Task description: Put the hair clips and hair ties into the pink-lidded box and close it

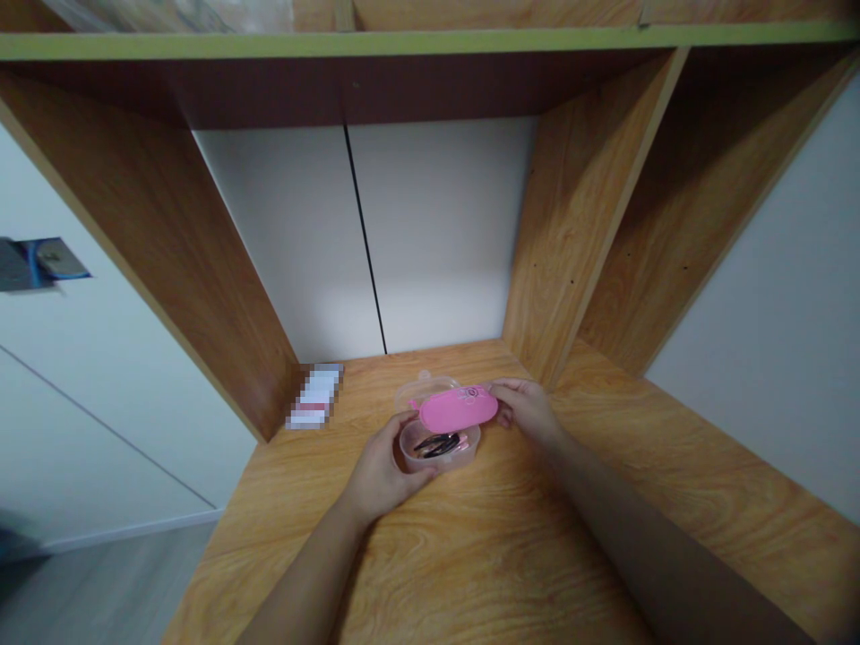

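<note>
My left hand [382, 468] grips the near left side of a small clear plastic box [440, 455] resting on the wooden desktop [322, 537]. Several dark, thin metal objects [436, 444] with bits of pink lie inside it; their exact kind is hard to tell. My right hand [528, 410] holds the right end of a pink oval lid [458, 408] with a clear rim, which lies over the box's far side. The lid hides the back of the box.
A pixelated white and red packet [314, 397] lies on the desk to the left, against the wooden side panel [181, 260]. Wooden shelving surrounds the desk's far end, with a white back panel [436, 233] behind it. A shelf [417, 81] runs overhead.
</note>
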A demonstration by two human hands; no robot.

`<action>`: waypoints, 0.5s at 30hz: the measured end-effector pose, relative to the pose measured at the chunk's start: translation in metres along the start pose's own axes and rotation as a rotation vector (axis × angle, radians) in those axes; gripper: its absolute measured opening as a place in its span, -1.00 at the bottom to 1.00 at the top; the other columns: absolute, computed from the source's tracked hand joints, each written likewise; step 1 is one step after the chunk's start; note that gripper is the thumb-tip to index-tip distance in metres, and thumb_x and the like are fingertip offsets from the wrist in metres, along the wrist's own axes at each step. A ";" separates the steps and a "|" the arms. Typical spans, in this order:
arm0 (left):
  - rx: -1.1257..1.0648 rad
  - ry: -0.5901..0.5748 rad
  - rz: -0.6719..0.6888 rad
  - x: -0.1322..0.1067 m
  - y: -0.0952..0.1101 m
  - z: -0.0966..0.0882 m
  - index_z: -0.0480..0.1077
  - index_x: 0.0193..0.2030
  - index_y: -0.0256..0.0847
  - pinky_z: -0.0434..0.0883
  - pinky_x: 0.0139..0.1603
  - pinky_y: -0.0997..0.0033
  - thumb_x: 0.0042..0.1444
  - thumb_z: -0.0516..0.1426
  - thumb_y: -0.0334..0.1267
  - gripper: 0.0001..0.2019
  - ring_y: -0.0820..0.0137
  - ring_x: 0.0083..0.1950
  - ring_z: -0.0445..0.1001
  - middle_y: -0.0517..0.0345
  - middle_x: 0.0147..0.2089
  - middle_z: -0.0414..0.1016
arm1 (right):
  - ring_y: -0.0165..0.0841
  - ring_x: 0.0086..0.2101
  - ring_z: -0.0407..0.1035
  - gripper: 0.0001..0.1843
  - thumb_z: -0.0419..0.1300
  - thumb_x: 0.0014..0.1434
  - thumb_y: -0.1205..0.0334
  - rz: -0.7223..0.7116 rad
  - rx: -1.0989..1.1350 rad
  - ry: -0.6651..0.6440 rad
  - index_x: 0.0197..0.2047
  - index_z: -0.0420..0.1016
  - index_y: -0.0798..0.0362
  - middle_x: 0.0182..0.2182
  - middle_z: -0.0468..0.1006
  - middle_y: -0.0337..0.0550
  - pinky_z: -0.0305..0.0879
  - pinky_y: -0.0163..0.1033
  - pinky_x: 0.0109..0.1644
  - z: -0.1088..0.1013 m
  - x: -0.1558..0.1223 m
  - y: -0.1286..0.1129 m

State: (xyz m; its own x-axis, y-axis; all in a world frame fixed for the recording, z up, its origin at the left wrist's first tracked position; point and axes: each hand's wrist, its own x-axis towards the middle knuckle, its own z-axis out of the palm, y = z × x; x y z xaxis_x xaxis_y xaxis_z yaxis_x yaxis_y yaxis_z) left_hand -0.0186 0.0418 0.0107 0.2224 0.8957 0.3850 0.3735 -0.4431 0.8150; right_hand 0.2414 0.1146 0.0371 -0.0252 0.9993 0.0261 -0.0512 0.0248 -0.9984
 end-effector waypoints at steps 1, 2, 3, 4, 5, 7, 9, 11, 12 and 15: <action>0.003 -0.003 -0.004 0.000 -0.001 0.000 0.29 0.20 -0.11 0.45 0.22 0.06 -0.14 0.41 -0.31 -0.28 0.11 0.16 0.52 -0.03 0.17 0.51 | -0.49 -0.70 0.27 -0.71 0.36 -0.06 0.03 -0.002 0.036 0.051 -0.45 0.60 0.13 -0.64 0.53 -0.20 0.16 -0.41 -0.72 -0.003 0.002 -0.001; 0.008 -0.006 -0.009 -0.001 -0.002 0.000 0.29 0.20 -0.11 0.45 0.22 0.06 -0.14 0.41 -0.31 -0.28 0.12 0.16 0.52 -0.03 0.17 0.51 | -0.46 -0.67 0.33 -0.73 0.36 -0.06 0.05 -0.006 0.064 0.103 -0.46 0.59 0.12 -0.61 0.55 -0.16 0.24 -0.40 -0.70 -0.006 0.004 -0.002; 0.015 -0.006 -0.015 -0.001 -0.002 0.000 0.29 0.20 -0.12 0.44 0.22 0.06 -0.14 0.41 -0.31 -0.28 0.12 0.16 0.52 -0.03 0.17 0.51 | -0.43 -0.64 0.38 -0.74 0.35 -0.06 0.07 -0.011 0.082 0.156 -0.46 0.58 0.12 -0.58 0.58 -0.13 0.32 -0.39 -0.67 -0.010 0.007 -0.002; 0.022 -0.005 -0.021 -0.001 -0.003 0.000 0.29 0.20 -0.12 0.44 0.23 0.06 -0.14 0.41 -0.30 -0.28 0.12 0.16 0.52 -0.03 0.17 0.51 | -0.41 -0.62 0.41 -0.76 0.34 -0.06 0.08 -0.020 0.091 0.209 -0.45 0.57 0.11 -0.54 0.60 -0.10 0.38 -0.38 -0.64 -0.015 0.010 -0.001; 0.029 -0.003 -0.025 -0.001 -0.003 -0.001 0.29 0.20 -0.13 0.44 0.23 0.06 -0.14 0.42 -0.28 -0.28 0.12 0.16 0.51 -0.04 0.17 0.51 | -0.41 -0.60 0.44 -0.77 0.32 -0.05 0.09 -0.031 0.092 0.261 -0.43 0.56 0.11 -0.50 0.62 -0.09 0.43 -0.37 -0.62 -0.020 0.013 0.000; 0.037 -0.003 -0.031 -0.001 -0.002 -0.001 0.29 0.20 -0.13 0.43 0.23 0.06 -0.13 0.42 -0.26 -0.28 0.12 0.17 0.51 -0.04 0.18 0.50 | -0.40 -0.59 0.45 -0.76 0.29 -0.02 0.09 -0.053 0.078 0.359 -0.37 0.56 0.11 -0.43 0.64 -0.05 0.47 -0.35 -0.60 -0.031 0.020 0.003; 0.038 -0.010 -0.028 -0.001 -0.001 -0.002 0.28 0.20 -0.13 0.43 0.23 0.05 -0.12 0.41 -0.26 -0.29 0.13 0.17 0.50 -0.02 0.17 0.50 | -0.39 -0.59 0.47 -0.75 0.27 0.00 0.09 -0.075 0.044 0.451 -0.33 0.57 0.11 -0.37 0.66 -0.02 0.50 -0.32 -0.60 -0.043 0.026 0.008; 0.041 -0.019 -0.025 -0.001 0.000 -0.002 0.29 0.20 -0.12 0.43 0.22 0.04 -0.11 0.40 -0.28 -0.30 0.13 0.16 0.51 -0.02 0.16 0.51 | -0.37 -0.60 0.49 -0.73 0.27 0.01 0.07 -0.096 -0.013 0.527 -0.32 0.57 0.12 -0.34 0.67 0.01 0.50 -0.30 -0.61 -0.053 0.030 0.012; 0.044 -0.021 -0.025 -0.002 0.001 -0.002 0.29 0.20 -0.12 0.43 0.22 0.04 -0.11 0.40 -0.28 -0.30 0.13 0.16 0.51 -0.02 0.16 0.51 | -0.36 -0.62 0.48 -0.71 0.27 0.01 0.07 -0.105 -0.048 0.561 -0.30 0.58 0.13 -0.33 0.67 0.02 0.48 -0.31 -0.64 -0.057 0.031 0.013; 0.047 -0.016 -0.033 -0.002 0.001 -0.001 0.30 0.20 -0.13 0.43 0.22 0.02 -0.11 0.41 -0.28 -0.30 0.12 0.16 0.51 -0.04 0.16 0.51 | -0.36 -0.70 0.44 -0.65 0.29 0.01 0.05 -0.133 -0.170 0.643 -0.23 0.62 0.15 -0.32 0.68 0.04 0.33 -0.33 -0.74 -0.066 0.030 0.013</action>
State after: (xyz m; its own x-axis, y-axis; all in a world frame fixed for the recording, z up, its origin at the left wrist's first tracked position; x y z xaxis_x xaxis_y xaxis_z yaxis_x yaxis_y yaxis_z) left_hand -0.0194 0.0398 0.0116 0.2233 0.9095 0.3506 0.4230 -0.4145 0.8058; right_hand 0.3056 0.1462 0.0221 0.5717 0.8034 0.1666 0.1463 0.0999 -0.9842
